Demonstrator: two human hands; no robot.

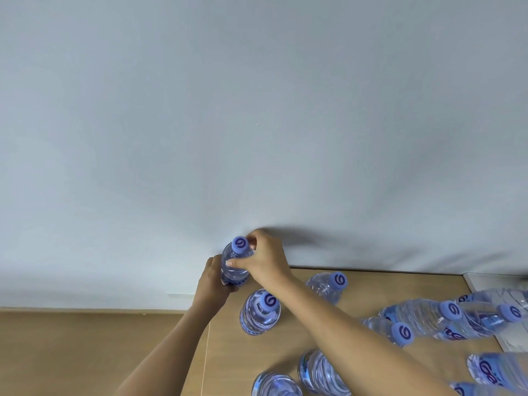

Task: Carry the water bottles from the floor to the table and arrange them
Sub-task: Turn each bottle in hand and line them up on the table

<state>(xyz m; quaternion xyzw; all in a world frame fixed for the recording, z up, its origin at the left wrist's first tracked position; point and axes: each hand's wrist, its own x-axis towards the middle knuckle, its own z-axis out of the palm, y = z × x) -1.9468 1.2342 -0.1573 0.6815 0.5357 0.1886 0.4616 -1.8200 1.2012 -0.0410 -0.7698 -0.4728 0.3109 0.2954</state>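
Bottle (235, 260) upright, gripped by both hands at table (371, 284) corner.

A clear water bottle (235, 262) with a blue cap stands upright at the table's (371, 284) far left corner; other capped bottles (260, 312) stand behind it

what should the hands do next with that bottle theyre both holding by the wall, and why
Probably lower it straight down and let go. Both the left hand and right hand grip the held bottle upright at the table's back left corner, near the wall. The nearest standing bottle sits just in front, so setting it there would likely extend the grouping.
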